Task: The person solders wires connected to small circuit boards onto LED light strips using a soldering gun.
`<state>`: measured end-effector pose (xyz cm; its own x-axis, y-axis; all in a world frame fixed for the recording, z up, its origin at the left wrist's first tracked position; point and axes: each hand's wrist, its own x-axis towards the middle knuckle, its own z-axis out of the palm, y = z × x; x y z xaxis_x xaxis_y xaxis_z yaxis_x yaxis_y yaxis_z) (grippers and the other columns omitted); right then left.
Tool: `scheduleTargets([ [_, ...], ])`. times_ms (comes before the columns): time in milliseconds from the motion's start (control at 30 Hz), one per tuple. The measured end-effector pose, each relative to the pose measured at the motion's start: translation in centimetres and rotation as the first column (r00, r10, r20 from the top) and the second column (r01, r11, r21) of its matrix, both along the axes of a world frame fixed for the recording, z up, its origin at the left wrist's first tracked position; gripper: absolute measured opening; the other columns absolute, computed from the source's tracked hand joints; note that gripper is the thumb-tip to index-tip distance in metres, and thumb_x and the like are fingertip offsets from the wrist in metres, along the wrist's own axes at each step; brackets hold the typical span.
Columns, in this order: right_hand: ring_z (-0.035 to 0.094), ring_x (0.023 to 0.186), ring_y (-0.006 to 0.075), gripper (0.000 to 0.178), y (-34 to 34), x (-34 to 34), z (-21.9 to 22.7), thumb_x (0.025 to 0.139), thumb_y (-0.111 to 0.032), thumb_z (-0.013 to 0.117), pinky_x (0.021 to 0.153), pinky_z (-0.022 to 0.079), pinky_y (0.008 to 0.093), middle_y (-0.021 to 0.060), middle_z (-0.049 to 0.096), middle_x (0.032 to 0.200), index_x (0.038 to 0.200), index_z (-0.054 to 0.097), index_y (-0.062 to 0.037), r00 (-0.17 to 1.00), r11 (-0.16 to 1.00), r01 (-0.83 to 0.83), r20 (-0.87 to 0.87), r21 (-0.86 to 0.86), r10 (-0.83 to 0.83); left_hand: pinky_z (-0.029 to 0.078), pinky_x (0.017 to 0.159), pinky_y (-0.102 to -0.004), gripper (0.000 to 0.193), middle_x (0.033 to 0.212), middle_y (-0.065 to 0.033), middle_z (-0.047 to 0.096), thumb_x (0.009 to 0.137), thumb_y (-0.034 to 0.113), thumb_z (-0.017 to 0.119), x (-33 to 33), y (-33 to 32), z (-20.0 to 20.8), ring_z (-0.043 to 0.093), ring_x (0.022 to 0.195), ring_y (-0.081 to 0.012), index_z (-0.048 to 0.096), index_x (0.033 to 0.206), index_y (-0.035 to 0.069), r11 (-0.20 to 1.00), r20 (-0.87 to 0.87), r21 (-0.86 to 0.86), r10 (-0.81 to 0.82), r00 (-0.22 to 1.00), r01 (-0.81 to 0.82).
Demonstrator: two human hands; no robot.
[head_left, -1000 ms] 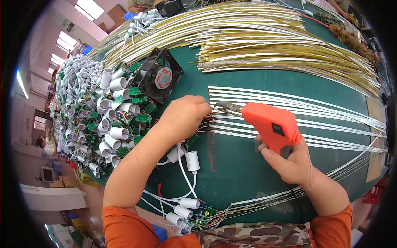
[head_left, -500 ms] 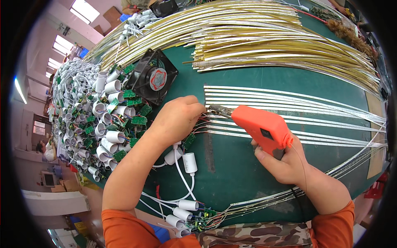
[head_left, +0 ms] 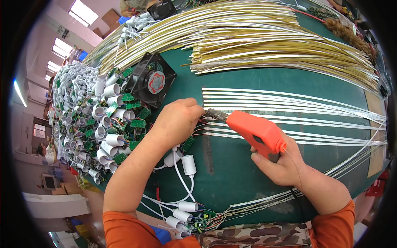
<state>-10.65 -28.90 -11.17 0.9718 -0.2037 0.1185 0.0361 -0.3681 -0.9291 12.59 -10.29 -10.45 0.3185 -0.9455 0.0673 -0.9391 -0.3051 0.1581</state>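
My right hand [head_left: 281,163] is wrapped round the grip of an orange soldering gun [head_left: 254,130], whose thin wire trails from its back end. Its dark metal tip reaches to the left ends of the white LED strips [head_left: 264,104], right beside the fingertips of my left hand [head_left: 178,122]. That hand is closed in a pinch on thin coloured wires, and the fingers partly hide them. Below it, more thin wires run from a small green circuit board [head_left: 188,143] to the lower strips. A white lamp cap [head_left: 189,165] on a white cable lies near my left wrist.
A black fan [head_left: 152,80] stands beyond my left hand. Piled at the left are many white lamp caps [head_left: 114,139] with green boards. Bundled yellow and white strips [head_left: 285,53] cover the far side. Wired caps [head_left: 182,215] and strips lie at the near edge.
The soldering gun and my right hand have shifted slightly left and down, the gun's tip staying by my left fingertips. My left hand keeps its pinch nearly in place.
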Motion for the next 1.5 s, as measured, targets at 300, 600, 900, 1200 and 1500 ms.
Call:
scheduleTargets([
  [300, 0.068, 0.083, 0.0269, 0.049, -0.6, -0.2, 0.4, 0.083, -0.011, 0.071, 0.079, 0.053, 0.0358, 0.011, 0.068, 0.092, 0.128, 0.054, -0.0022, 1.0, 0.997, 0.017, 0.023, 0.079, -0.019, 0.053, 0.072, -0.0421, 0.012, 0.089, -0.0103, 0.064, 0.081, 0.003, 0.066, -0.1, 0.0, 0.4, 0.064, 0.083, -0.0327, 0.07, 0.091, 0.005, 1.0, -0.004, 0.013, -0.005, 1.0, 0.005],
  [600, 0.067, 0.089, 0.0314, 0.051, -0.8, -0.3, 0.2, 0.083, -0.013, 0.072, 0.083, 0.052, 0.0382, 0.0158, 0.068, 0.102, 0.128, 0.053, -0.0003, 0.999, 0.997, 0.029, 0.014, 0.078, -0.03, 0.053, 0.074, -0.0428, 0.01, 0.089, -0.0107, 0.064, 0.083, 0.005, 0.066, 0.0, -0.1, 0.4, 0.064, 0.084, -0.0334, 0.071, 0.092, 0.005, 1.0, -0.025, 0.026, 0.013, 1.0, -0.012],
  [900, 0.067, 0.091, 0.0327, 0.053, -1.0, -0.3, -0.8, 0.083, -0.015, 0.072, 0.084, 0.051, 0.0384, 0.017, 0.068, 0.103, 0.131, 0.052, -0.0009, 0.997, 0.993, 0.031, 0.064, 0.118, -0.039, 0.053, 0.075, -0.042, 0.012, 0.09, -0.012, 0.064, 0.083, 0.004, 0.066, -0.2, -0.2, 0.5, 0.064, 0.085, -0.0336, 0.07, 0.095, 0.004, 1.0, -0.071, 0.014, 0.015, 0.997, -0.014],
  [1200, 0.066, 0.09, 0.028, 0.053, -1.0, -0.4, -0.1, 0.083, -0.014, 0.072, 0.084, 0.05, 0.0361, 0.015, 0.067, 0.102, 0.131, 0.052, -0.0008, 0.997, 0.994, 0.047, 0.056, 0.098, -0.053, 0.053, 0.074, -0.0399, 0.01, 0.091, -0.0126, 0.064, 0.085, 0.004, 0.07, 0.0, 0.3, 1.1, 0.064, 0.083, -0.0337, 0.067, 0.094, 0.002, 0.995, -0.21, -0.098, -0.026, 0.977, 0.006],
  [1500, 0.06, 0.098, 0.0192, 0.053, -0.9, -0.4, 0.0, 0.085, -0.011, 0.07, 0.09, 0.047, 0.0331, 0.0127, 0.064, 0.11, 0.132, 0.051, 0.0001, 0.998, 0.963, 0.052, 0.008, 0.265, -0.057, 0.05, 0.071, -0.0322, 0.013, 0.083, -0.0101, 0.064, 0.08, 0.0, 0.073, 0.9, 0.3, 1.4, 0.062, 0.077, -0.022, 0.063, 0.088, -0.001, 0.97, -0.41, -0.075, 0.183, 0.894, -0.233],
])
